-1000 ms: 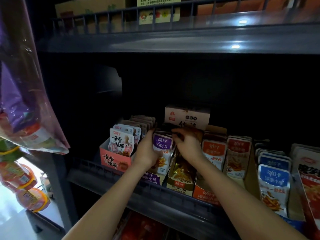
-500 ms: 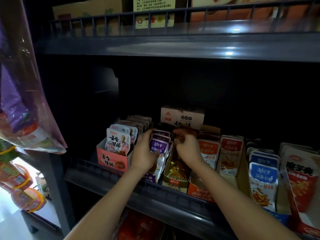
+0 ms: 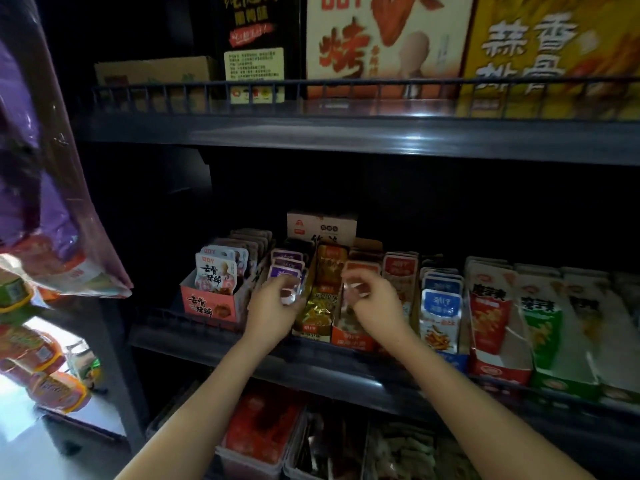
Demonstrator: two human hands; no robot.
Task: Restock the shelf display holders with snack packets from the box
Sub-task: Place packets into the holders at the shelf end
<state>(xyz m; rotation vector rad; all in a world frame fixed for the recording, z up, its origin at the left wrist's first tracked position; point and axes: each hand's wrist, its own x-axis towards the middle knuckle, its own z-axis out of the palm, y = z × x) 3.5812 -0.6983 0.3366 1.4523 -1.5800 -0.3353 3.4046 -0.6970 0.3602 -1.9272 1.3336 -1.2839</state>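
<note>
- Snack packets [image 3: 323, 271] in gold foil stand upright in their holder [image 3: 313, 333] on the middle shelf [image 3: 311, 370], long axis vertical, printed faces outward.
- Left hand [image 3: 277, 308] is at the purple packets [image 3: 285, 263], right hand [image 3: 375, 303] at the orange packets [image 3: 360, 268].
- Fingers curled but blurred; any grip cannot be told.

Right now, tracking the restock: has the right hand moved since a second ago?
Yes. The right hand has shifted right, from above the gold packets to in front of the orange packets.

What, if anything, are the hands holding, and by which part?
Cannot tell, motion blur: the left hand curls at the front purple packet, the right hand at the front orange packet; no grip is clear.
</note>
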